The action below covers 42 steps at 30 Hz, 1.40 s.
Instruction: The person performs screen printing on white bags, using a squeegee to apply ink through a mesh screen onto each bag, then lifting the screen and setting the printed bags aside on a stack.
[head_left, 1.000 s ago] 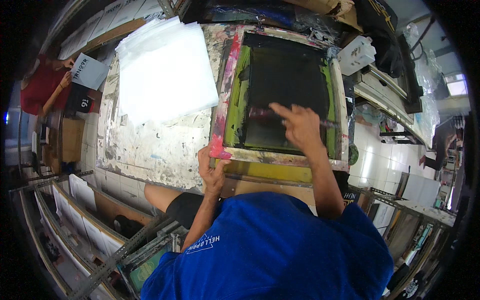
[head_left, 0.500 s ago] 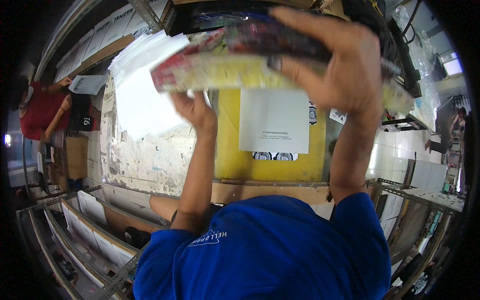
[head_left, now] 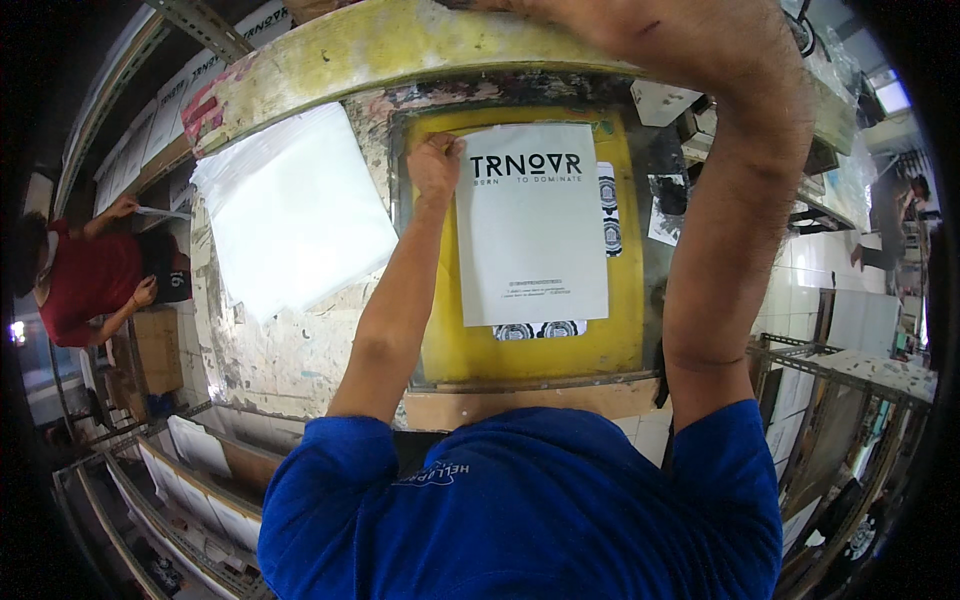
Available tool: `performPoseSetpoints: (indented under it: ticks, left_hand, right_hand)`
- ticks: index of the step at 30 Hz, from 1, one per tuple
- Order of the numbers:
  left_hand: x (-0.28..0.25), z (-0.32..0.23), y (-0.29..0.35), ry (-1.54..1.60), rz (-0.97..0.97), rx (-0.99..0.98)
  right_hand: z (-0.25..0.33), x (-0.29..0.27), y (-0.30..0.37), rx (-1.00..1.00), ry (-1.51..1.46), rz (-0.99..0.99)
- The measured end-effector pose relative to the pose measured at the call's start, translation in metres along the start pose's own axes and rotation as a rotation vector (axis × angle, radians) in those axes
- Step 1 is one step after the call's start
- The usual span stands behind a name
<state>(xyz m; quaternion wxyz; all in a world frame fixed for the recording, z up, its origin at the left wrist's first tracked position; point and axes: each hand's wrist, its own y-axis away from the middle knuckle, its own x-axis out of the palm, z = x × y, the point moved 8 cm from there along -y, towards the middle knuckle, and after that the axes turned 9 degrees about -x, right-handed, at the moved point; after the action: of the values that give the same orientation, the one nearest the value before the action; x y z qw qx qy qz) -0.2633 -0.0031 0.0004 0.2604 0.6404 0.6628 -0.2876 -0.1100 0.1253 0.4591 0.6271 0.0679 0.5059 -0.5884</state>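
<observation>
Head view. Workshop around a paint-spattered worktable (head_left: 290, 355); metal shelving (head_left: 170, 480) lower left, a co-worker in a dark red top (head_left: 90, 285) beyond the table's left side.

The printed white sheet (head_left: 535, 235) lies flat on a yellow board (head_left: 550, 362), partly over pieces with dark round badges (head_left: 560, 328). The wooden frame (head_left: 330, 62) is lifted clear of it, across the top of the view.

Left hand (head_left: 434, 166): fingers bent, tips at the sheet's upper left corner; cannot tell whether they grip it. Right hand (head_left: 575, 22): at the raised frame, cut off by the upper edge; finger closure and hold cannot be told.

Progress, as judged: black lettering is on this sheet, top and bottom; removal from the board is not done. The stack of white sheets (head_left: 300, 220) at left shows a blank top face.
</observation>
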Motion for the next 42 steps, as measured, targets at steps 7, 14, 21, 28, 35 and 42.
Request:
performPoseSetpoints:
  ticks: [7, 14, 21, 28, 35, 42]
  left_hand:
    - [-0.073, 0.018, 0.017, 0.447, -0.126, -0.031]
    - [-0.2, 0.137, 0.073, 0.558, -0.342, -0.272]
    - [-0.335, 0.309, 0.15, 0.544, -0.76, -0.456]
    - [-0.422, 0.39, 0.196, 0.61, -1.059, -0.667]
    - [-0.321, 0.208, 0.14, 0.078, -0.777, 0.029]
    - [-0.14, 0.118, 0.13, -0.139, -0.208, -0.052]
  right_hand:
    - [0.006, -0.01, 0.002, -0.154, 0.128, 0.03]
    - [0.023, 0.004, 0.01, -0.247, 0.503, -0.141]
    - [0.019, 0.008, 0.013, -0.15, 0.312, -0.199]
    - [0.016, 0.009, 0.009, -0.218, 0.174, -0.024]
    - [0.003, 0.012, 0.009, -0.163, -0.013, -0.035]
    - [0.028, 0.017, 0.017, -0.216, 0.409, -0.154]
